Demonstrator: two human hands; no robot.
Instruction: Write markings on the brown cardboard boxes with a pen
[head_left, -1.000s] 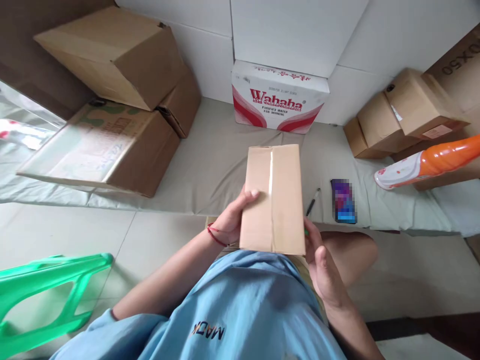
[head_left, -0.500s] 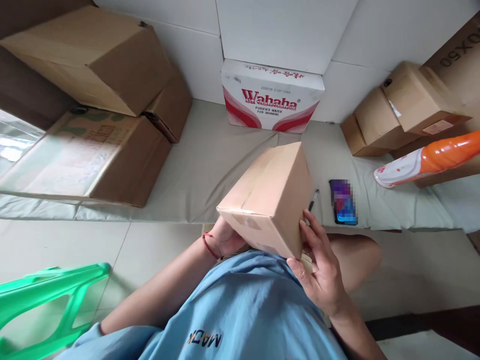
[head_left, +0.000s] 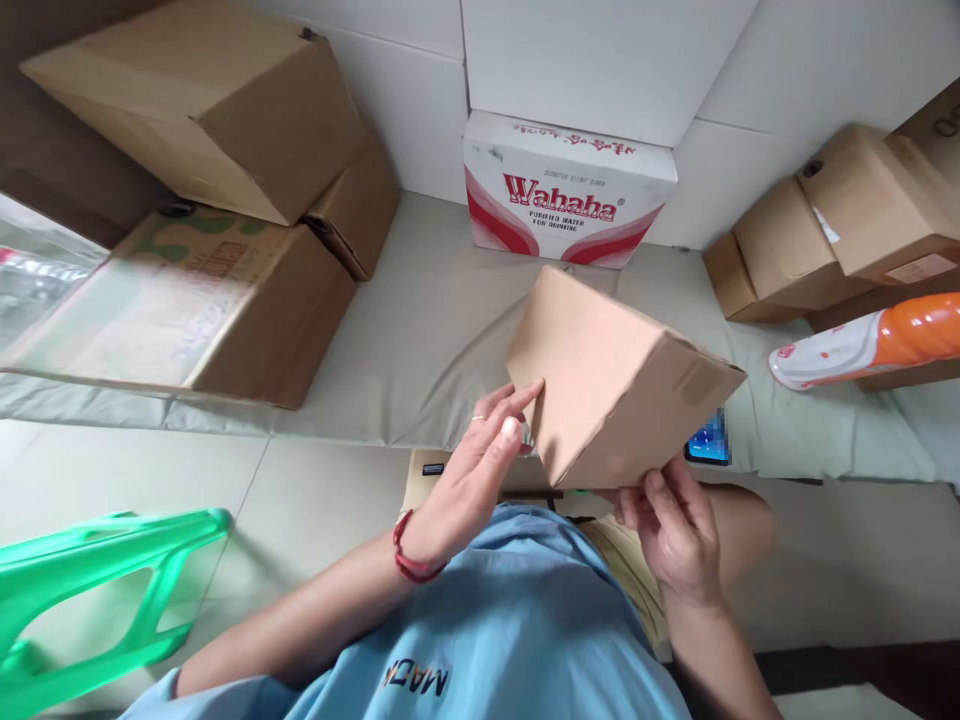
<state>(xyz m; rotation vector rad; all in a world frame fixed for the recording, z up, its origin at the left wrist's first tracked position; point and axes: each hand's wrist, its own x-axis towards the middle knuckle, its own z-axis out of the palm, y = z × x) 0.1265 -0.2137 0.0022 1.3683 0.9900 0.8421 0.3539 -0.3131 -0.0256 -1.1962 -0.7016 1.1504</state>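
A small tan cardboard box (head_left: 592, 370) is tilted up in front of my body, above the bench edge. My right hand (head_left: 679, 525) grips its lower edge near the right corner, thumb in front and the other fingers partly hidden beneath. My left hand (head_left: 476, 470) has its fingers stretched out, with the fingertips at the box's left face; it wears a ring and a red cord bracelet. Behind the box's lower right corner a phone (head_left: 709, 440) lies on the bench, partly covered.
A cloth-covered bench (head_left: 420, 330) runs along the tiled wall. On it stand a white and red Wahaha carton (head_left: 562, 195), stacked brown cartons (head_left: 255, 310) at left, more cartons (head_left: 787, 245) at right, and an orange-and-white bottle (head_left: 862, 340). A green plastic stool (head_left: 135, 570) stands lower left.
The box has been turned, showing different faces, and shifted right over the phone and pen. My left hand has come from underneath to its left side; my right hand has moved to its bottom edge.
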